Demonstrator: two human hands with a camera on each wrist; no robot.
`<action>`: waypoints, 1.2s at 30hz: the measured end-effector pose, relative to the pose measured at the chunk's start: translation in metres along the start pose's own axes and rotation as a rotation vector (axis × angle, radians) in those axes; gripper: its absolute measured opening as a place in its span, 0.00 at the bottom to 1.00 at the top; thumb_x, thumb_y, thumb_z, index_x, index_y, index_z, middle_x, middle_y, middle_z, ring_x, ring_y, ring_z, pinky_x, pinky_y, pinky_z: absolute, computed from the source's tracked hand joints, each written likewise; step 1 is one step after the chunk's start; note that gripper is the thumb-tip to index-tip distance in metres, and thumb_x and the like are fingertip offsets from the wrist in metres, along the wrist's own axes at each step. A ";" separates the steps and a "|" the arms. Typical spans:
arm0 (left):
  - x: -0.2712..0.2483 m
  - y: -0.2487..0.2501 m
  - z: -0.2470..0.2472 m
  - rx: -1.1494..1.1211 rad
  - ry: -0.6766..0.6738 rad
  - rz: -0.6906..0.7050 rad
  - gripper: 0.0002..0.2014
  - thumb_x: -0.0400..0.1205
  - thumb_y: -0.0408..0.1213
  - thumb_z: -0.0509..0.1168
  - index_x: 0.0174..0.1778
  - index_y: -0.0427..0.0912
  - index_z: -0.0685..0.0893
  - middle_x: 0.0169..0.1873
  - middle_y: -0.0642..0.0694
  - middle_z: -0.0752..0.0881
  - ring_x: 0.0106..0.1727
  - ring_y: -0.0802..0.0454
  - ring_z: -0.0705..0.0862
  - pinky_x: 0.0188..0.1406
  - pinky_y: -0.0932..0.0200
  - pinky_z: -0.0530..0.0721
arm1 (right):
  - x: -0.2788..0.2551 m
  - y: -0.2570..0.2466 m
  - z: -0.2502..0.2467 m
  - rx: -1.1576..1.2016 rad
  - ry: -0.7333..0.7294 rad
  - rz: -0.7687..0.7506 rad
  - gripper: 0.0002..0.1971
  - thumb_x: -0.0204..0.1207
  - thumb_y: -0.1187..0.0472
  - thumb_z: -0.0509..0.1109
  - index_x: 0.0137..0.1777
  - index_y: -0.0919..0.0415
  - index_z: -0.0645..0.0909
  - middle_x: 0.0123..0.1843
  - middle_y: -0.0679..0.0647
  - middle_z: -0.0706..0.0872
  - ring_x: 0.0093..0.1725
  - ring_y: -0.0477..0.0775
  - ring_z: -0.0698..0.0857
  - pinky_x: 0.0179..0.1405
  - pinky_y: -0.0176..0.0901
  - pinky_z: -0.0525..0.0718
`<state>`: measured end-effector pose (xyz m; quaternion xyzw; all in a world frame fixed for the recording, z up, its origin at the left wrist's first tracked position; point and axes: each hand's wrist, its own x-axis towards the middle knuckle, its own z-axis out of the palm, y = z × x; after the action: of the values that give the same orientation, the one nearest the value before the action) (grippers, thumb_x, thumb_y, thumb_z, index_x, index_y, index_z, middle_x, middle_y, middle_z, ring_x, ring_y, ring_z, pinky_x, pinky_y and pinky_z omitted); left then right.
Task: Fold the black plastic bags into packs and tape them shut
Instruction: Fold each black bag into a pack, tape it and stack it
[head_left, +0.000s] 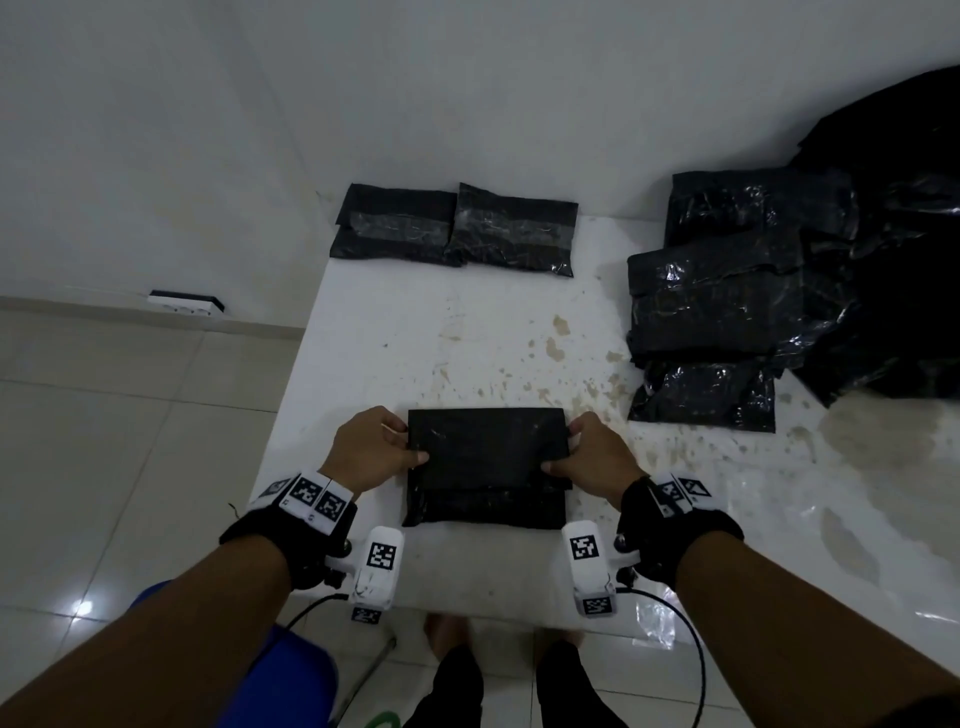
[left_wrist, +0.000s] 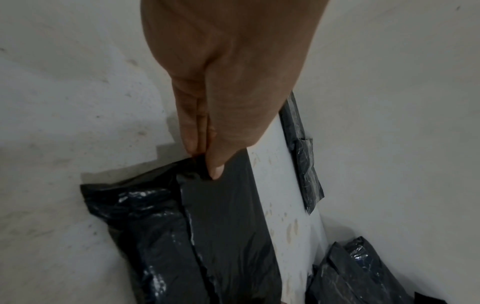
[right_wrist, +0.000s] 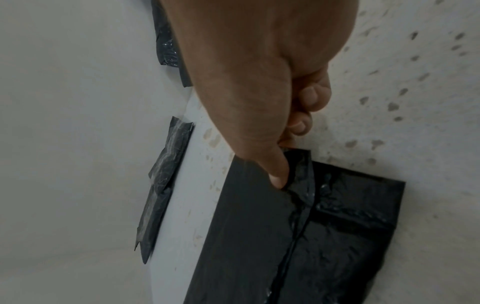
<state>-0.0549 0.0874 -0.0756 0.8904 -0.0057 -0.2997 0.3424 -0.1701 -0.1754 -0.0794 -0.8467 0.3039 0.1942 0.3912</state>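
Left hand (head_left: 371, 449) and right hand (head_left: 597, 457) each pinching a side edge of the flat black plastic bag pack (head_left: 485, 465) near the front of the stained white table (head_left: 467, 332). Best to pull the flap taut, align both corners, crease flat before taping like the 2 taped packs (head_left: 457, 228).

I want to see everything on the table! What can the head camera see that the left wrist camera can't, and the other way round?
Only the head view shows both hands together, the right hand included, plus the wall socket and the big loose black heap.

Only the left wrist view shows, close up, the left hand pinching the flap's corner.

Both show the black bag being folded, the taped packs and the stained white table.
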 end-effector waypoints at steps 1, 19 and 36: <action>-0.001 -0.001 0.000 0.013 -0.010 -0.004 0.24 0.64 0.42 0.85 0.50 0.41 0.82 0.41 0.47 0.89 0.48 0.48 0.87 0.52 0.52 0.85 | -0.001 0.000 -0.001 -0.030 0.011 0.006 0.27 0.69 0.54 0.81 0.59 0.62 0.71 0.56 0.60 0.83 0.53 0.58 0.82 0.51 0.51 0.81; 0.017 0.011 0.005 0.152 0.086 0.039 0.27 0.67 0.45 0.83 0.55 0.40 0.79 0.51 0.43 0.86 0.55 0.45 0.84 0.52 0.56 0.80 | 0.003 -0.014 0.001 -0.128 0.097 0.013 0.25 0.71 0.50 0.80 0.58 0.61 0.73 0.54 0.56 0.83 0.48 0.54 0.79 0.42 0.43 0.72; 0.045 0.028 0.000 0.265 -0.023 0.294 0.07 0.82 0.40 0.70 0.48 0.41 0.90 0.48 0.46 0.90 0.50 0.52 0.85 0.46 0.65 0.72 | 0.060 -0.022 -0.001 -0.462 0.113 -0.356 0.04 0.78 0.52 0.71 0.45 0.48 0.79 0.49 0.55 0.84 0.54 0.64 0.80 0.60 0.58 0.76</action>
<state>-0.0127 0.0560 -0.0822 0.9138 -0.1791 -0.2532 0.2624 -0.1113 -0.1870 -0.1009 -0.9628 0.1195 0.1393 0.1984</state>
